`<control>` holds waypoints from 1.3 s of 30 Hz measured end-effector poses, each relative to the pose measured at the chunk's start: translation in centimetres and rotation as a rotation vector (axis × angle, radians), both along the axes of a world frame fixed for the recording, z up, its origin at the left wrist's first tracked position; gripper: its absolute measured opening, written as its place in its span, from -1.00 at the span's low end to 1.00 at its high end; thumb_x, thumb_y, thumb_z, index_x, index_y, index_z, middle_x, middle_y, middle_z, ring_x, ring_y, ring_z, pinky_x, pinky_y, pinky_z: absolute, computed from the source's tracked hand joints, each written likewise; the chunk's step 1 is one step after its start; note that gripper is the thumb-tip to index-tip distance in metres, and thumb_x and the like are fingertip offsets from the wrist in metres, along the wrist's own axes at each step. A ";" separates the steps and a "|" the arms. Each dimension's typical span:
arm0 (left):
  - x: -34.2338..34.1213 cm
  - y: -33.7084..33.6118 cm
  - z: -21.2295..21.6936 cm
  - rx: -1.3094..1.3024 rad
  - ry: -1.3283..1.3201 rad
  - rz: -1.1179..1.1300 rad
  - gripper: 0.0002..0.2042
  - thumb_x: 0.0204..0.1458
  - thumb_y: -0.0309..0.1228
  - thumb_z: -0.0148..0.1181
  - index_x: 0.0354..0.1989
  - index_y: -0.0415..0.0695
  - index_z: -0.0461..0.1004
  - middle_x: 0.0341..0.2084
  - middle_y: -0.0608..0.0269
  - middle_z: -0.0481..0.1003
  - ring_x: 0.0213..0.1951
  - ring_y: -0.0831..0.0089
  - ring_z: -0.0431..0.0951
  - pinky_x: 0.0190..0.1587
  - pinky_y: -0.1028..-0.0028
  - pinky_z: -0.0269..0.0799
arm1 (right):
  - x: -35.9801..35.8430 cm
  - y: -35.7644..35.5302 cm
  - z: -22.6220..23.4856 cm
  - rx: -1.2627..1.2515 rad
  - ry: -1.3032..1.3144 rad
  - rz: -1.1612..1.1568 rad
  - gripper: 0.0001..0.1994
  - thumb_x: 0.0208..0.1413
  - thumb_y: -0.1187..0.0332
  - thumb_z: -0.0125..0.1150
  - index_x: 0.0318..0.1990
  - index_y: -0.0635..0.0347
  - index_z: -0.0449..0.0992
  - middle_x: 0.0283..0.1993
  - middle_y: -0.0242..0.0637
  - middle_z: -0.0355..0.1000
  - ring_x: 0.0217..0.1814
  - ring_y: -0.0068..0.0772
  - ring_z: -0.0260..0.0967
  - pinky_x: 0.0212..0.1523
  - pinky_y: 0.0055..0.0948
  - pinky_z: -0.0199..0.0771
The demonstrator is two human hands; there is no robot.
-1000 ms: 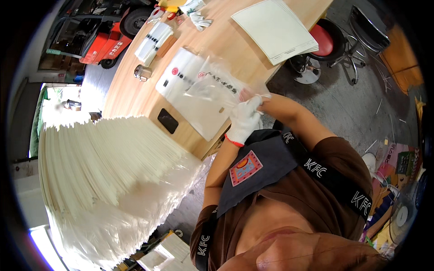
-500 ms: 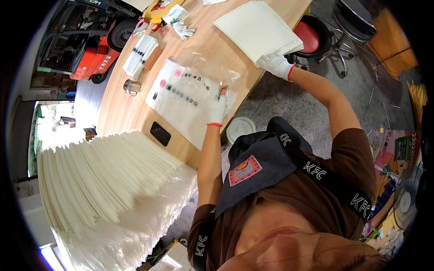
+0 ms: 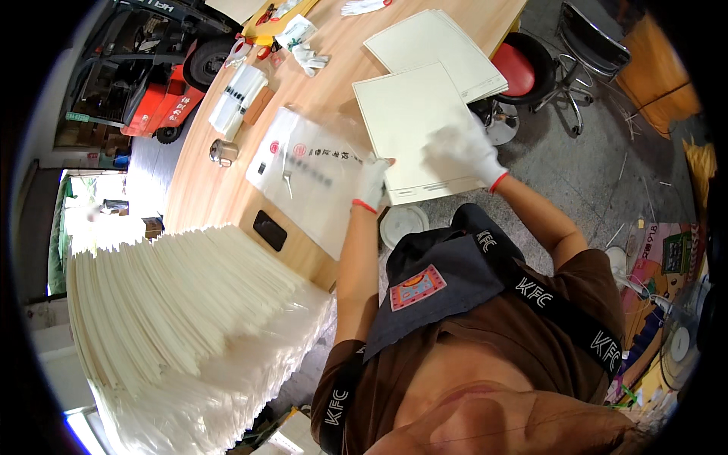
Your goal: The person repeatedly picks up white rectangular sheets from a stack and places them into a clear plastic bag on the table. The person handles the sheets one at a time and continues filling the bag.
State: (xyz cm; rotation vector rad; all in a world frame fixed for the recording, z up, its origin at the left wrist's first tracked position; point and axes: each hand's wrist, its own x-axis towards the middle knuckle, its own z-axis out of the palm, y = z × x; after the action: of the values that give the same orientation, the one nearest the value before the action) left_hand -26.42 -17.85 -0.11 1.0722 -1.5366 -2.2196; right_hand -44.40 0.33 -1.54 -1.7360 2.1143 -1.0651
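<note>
Both my hands wear white gloves with red cuffs. My left hand [image 3: 371,184] is closed at the mouth edge of a clear plastic bag [image 3: 322,212] with dark and red print, which lies flat on the table. Its thumb rests by the left edge of a cream paper sheet [image 3: 409,106], or a thin set of them. Over the lower right part of that paper lies my right hand [image 3: 466,152], its fingers smeared by motion. The paper's near end juts past the table edge. Behind it is a stack of similar cream sheets [image 3: 425,38].
A phone [image 3: 270,230], a metal cup [image 3: 223,152], packs of printed bags [image 3: 239,98] and spare gloves [image 3: 309,58] are on the wooden table [image 3: 193,182]. A tall plastic-wrapped pile [image 3: 182,303] stands at left. A red stool [image 3: 519,64] and a forklift [image 3: 159,98] are beyond.
My right hand has come left from the stack's corner, bringing cream paper beside the bag. The bag's raised mouth now lies flatter. My left hand has stayed nearly in place.
</note>
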 end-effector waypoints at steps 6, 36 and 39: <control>1.0 1.2 -0.3 -0.786 -0.458 -0.457 -0.31 -0.15 -0.29 0.14 0.20 -0.26 0.06 -0.09 -0.18 0.40 -0.07 0.04 0.45 -0.01 0.26 0.36 | 1.9 -1.2 -1.0 -0.069 -1.345 -0.037 -0.48 0.05 0.12 0.19 0.05 0.36 0.37 0.13 -0.07 0.29 0.16 -0.35 0.23 0.16 -0.43 0.17; 18.8 9.4 5.1 -1.208 -0.042 0.213 -0.82 0.06 -0.41 0.11 -0.21 -0.19 0.54 -0.34 0.17 0.55 -0.40 0.59 0.50 -0.35 0.51 0.43 | 5.6 -0.6 13.4 0.563 -0.109 0.556 -0.57 -0.01 -0.06 -0.01 -0.41 0.16 0.53 -0.39 -0.04 0.47 -0.30 0.03 0.42 -0.27 -0.19 0.40; 16.7 7.6 9.9 -0.848 -0.175 0.393 -0.84 0.06 -0.45 0.11 -0.22 -0.17 0.55 -0.41 0.22 0.56 -0.47 0.59 0.48 -0.38 0.53 0.41 | 7.6 -1.9 11.8 0.688 0.372 0.516 -0.58 0.04 0.00 -0.04 -0.44 0.23 0.49 -0.38 -0.02 0.46 -0.34 0.01 0.43 -0.34 -0.17 0.42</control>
State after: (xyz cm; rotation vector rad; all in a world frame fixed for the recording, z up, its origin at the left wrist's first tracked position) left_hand -9.69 -10.24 9.75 1.1396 -1.8544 -1.0516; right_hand -36.75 -1.54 10.29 -1.9996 1.7192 0.1270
